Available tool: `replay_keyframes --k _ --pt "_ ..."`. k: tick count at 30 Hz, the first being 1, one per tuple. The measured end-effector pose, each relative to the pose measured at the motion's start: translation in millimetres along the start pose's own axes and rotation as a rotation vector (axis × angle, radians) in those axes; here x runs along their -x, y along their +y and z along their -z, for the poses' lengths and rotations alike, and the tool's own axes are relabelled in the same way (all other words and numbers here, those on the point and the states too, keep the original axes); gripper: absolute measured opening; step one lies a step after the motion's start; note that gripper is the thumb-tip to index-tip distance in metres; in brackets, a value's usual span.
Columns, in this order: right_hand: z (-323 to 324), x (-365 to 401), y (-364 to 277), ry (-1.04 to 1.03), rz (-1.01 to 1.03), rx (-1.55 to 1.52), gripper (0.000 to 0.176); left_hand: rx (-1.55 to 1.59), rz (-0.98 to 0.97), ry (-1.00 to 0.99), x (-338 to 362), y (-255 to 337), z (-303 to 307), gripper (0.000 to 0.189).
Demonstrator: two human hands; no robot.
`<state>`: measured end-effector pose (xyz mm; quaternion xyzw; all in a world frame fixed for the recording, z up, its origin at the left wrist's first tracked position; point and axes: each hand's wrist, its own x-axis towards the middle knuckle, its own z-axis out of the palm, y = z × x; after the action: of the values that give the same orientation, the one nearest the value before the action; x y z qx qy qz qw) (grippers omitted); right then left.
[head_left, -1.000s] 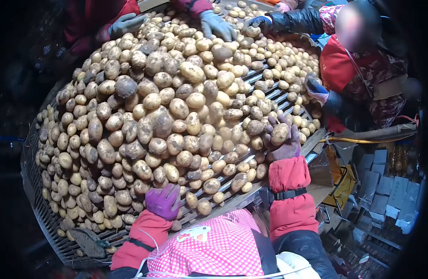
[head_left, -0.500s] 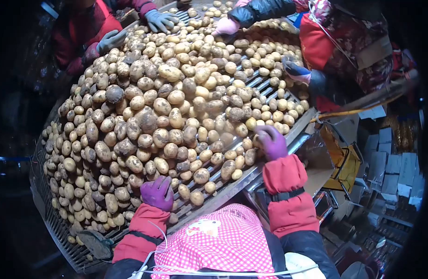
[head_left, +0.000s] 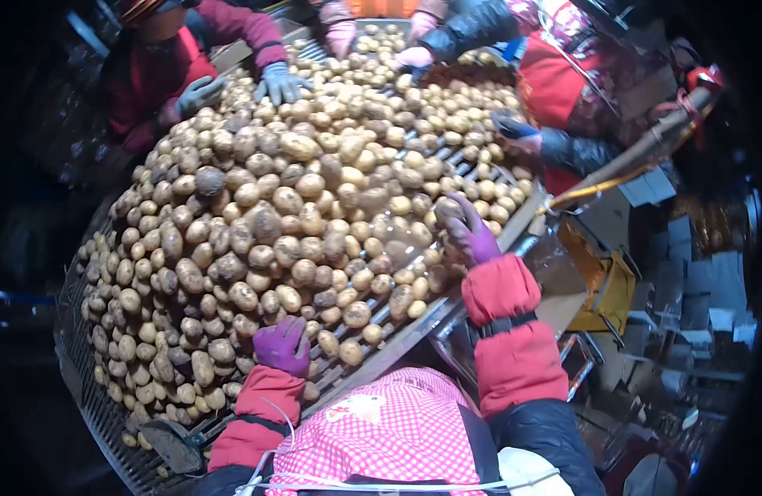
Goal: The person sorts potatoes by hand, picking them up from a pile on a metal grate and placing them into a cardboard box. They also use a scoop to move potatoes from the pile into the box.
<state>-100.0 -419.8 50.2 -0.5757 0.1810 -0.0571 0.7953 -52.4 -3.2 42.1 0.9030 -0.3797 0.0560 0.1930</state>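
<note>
A large heap of potatoes (head_left: 286, 201), many with dark soil patches, covers a slatted metal table. My right hand (head_left: 472, 234), in a purple glove, is closed around a dark potato (head_left: 447, 212) near the table's right edge. Low on the heap's near side rests my left hand (head_left: 283, 345), gloved alike, its fingers curled down against the potatoes. Whatever may be inside those fingers is hidden. Bare slats show between loose potatoes in front of my right hand.
Along my side runs the table's raised rim (head_left: 397, 343). Co-workers' gloved hands (head_left: 280, 83) touch the heap's far side; another person's dark-gloved hand (head_left: 513, 128) is at the right. A yellow container (head_left: 608, 293) and cardboard pieces (head_left: 728, 277) lie lower right.
My right hand has moved up and left and now has a dark potato in its grip. My left hand has barely shifted. Another person's two hands have appeared at the far end.
</note>
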Motion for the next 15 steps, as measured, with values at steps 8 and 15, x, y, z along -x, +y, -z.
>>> replay_keyframes --k 8,15 --pt "55.6 170.8 13.6 0.352 0.106 -0.288 0.085 -0.078 -0.082 0.033 0.7 8.3 -5.5 0.033" --pt "34.8 150.5 28.7 0.136 0.061 -0.255 0.072 -0.189 -0.092 0.055 7.3 7.9 -12.2 0.036"
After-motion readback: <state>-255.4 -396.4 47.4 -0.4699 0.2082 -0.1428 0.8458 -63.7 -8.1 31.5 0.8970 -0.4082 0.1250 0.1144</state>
